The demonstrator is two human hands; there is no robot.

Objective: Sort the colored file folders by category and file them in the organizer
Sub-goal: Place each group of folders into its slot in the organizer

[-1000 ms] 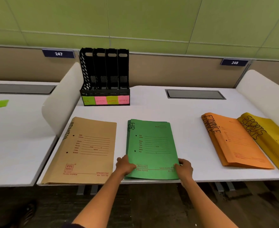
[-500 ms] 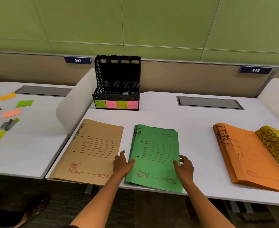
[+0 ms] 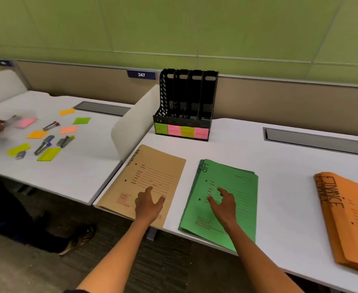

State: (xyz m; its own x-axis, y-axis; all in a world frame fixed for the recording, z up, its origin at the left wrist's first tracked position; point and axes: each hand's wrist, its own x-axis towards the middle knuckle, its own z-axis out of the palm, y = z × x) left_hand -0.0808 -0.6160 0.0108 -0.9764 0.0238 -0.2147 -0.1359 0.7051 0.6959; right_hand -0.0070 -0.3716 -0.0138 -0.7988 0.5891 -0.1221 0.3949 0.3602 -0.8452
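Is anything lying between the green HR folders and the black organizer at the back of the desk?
Nothing visible: only bare white desk lies between the green HR folders and the black four-slot organizer. The brown folder lies off to the left.

HR green folder (image 3: 226, 187), FINANCE orange folder (image 3: 347, 212), 247 sign (image 3: 141, 74)

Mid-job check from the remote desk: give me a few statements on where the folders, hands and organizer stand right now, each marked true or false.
1. The black organizer already holds a folder. False: its slots look empty.
2. The left hand is over the brown folder. True.
3. The right hand grips the orange folders. False: it is open over the green folders.
4. The green top folder is marked HR. True.
5. Sticky notes label the organizer's front. True.
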